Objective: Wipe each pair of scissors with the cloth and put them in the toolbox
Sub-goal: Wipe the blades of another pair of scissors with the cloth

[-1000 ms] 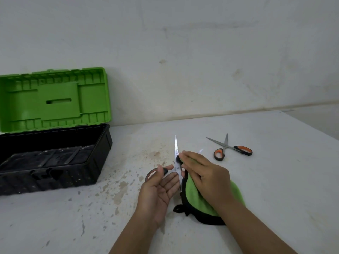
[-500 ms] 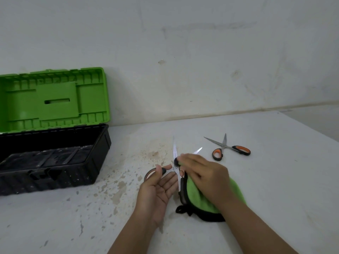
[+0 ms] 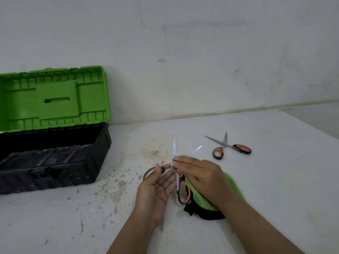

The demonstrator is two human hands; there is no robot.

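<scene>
A person's left hand (image 3: pixel 157 187) lies palm up, thumb hooked over one handle of the open scissors (image 3: pixel 180 182), while the right hand (image 3: pixel 200 177), fingers (image 3: pixel 178 159) straight and pressed together, holds the green cloth (image 3: pixel 233 186) against the blades near the pivot. Since a second ago, the blades have spread wider, a second tip now showing beyond the right hand, which has slid slightly toward the pivot. A second pair of scissors (image 3: pixel 229 146) lies unmoved on the white surface (image 3: pixel 275 180), well apart from the open toolbox (image 3: pixel 55 158) at left.
</scene>
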